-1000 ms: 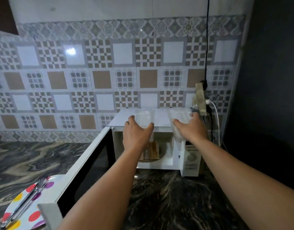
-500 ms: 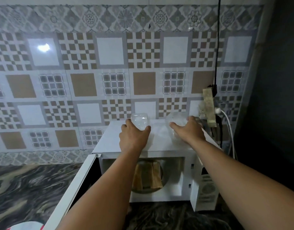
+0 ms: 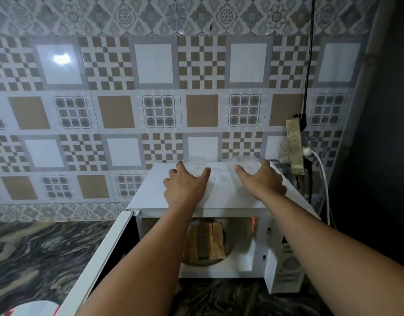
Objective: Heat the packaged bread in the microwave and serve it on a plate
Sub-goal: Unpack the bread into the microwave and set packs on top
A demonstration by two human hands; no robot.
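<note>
Several slices of bread (image 3: 205, 244) stand on the round turntable inside the white microwave (image 3: 246, 247), whose door (image 3: 100, 258) hangs open to the left. On the microwave's top lies the clear plastic package, opened into a left half (image 3: 195, 166) and a right half (image 3: 245, 164). My left hand (image 3: 185, 187) curls its thumb and fingers around the left half. My right hand (image 3: 261, 182) does the same around the right half. Only a corner of the white plate (image 3: 38, 307) with red dots shows, at the bottom left.
A dark marbled counter (image 3: 36, 252) runs left of and under the microwave. Behind it is a patterned tile wall. A power strip (image 3: 294, 147) with a black cable and a white plug hangs at the microwave's right rear. A dark wall closes off the right side.
Both hands have carried the clear package from the microwave's front edge farther back on its top. My view has come closer and tilted up, so most of the plate has left the frame.
</note>
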